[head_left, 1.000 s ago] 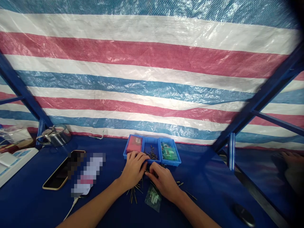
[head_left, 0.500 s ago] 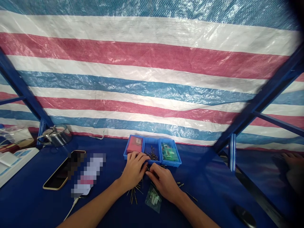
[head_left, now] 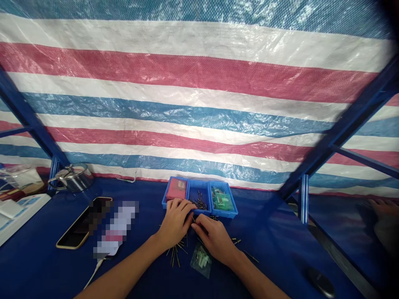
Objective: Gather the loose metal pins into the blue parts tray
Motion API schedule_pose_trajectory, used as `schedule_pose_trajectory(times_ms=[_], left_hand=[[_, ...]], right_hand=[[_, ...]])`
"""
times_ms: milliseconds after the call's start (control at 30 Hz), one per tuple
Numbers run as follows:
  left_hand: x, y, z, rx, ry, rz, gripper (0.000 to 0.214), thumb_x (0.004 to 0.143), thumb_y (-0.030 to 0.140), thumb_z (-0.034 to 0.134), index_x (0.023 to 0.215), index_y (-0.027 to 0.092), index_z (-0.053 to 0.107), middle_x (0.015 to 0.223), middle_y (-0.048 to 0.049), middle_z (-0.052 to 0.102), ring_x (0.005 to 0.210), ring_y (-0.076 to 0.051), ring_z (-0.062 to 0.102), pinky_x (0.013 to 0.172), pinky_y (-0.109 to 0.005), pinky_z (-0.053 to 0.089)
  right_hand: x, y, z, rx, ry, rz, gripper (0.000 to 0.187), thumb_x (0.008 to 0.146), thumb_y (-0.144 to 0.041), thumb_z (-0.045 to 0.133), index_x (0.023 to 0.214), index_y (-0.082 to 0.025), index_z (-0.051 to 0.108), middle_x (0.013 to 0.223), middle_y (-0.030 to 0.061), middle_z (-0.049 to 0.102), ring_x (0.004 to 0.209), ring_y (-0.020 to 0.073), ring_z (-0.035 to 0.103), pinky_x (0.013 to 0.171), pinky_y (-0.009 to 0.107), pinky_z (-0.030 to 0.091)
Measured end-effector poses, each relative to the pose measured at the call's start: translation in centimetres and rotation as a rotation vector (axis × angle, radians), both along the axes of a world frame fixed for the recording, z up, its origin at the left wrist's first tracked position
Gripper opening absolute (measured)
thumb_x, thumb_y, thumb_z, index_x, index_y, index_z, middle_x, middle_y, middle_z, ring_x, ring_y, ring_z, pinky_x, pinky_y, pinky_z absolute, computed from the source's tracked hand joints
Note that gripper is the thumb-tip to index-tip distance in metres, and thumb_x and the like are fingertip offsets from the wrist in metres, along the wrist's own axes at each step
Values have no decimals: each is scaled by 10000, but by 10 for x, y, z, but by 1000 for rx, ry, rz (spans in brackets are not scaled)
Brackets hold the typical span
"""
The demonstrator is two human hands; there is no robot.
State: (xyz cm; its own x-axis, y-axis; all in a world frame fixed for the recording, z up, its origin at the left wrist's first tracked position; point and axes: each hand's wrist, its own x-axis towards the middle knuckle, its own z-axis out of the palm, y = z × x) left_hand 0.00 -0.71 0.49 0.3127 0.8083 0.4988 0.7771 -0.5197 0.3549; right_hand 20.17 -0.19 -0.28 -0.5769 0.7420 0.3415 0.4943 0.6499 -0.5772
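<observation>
My left hand (head_left: 175, 222) is closed, its fingers bent over the front edge of the blue bins. My right hand (head_left: 215, 238) pinches close beside it, thumb against fingers. Whatever lies between the fingertips is too small to make out. Thin metal rods, like drill bits (head_left: 175, 254), are spread on the table under my left hand. Several more stand in the middle blue bin (head_left: 193, 192). A small clear plastic bag (head_left: 201, 261) with pale pieces lies below my right hand. More thin rods (head_left: 250, 256) rest right of my right wrist.
The left bin holds a red packet (head_left: 176, 189); the right bin holds green packets (head_left: 222, 199). At left are a phone (head_left: 73, 230), a blurred-out device with a white cable (head_left: 92, 274), a metal pot (head_left: 77, 178) and a white power strip (head_left: 23, 214). A black mouse (head_left: 321, 282) sits at right.
</observation>
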Motion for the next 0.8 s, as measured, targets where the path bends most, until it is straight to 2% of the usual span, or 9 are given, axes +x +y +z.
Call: schedule_pose_trajectory(times_ms=[167,367,800], left_hand=[[0,0,0,-9,-4,-6,242,1062,176,531,1257,267,641,1242,-41,695,1113,-261,541,951,-452,380],[0,1,-2,4,0,-5,241,1064,188,523,1252,266,650,1238,-42,697,1107,-255,548,950,-445,388],[-1,1,-1,6,6,-5,249,1058,186,529,1254,268,658,1236,-47,700,1105,-260,553,943,-449,401]], right_hand=[[0,-1,1,4,-9,-8,280,1125,-347,475,863,-252,452,795,-27,606,662,163,580,606,278,328],[0,-1,1,-6,-37,-3,267,1086,-328,580,856,-248,471,794,-44,631,658,149,582,606,270,318],[-1,0,3,-26,-59,12,266,1097,-314,553,856,-250,462,810,-41,641,677,155,589,615,274,308]])
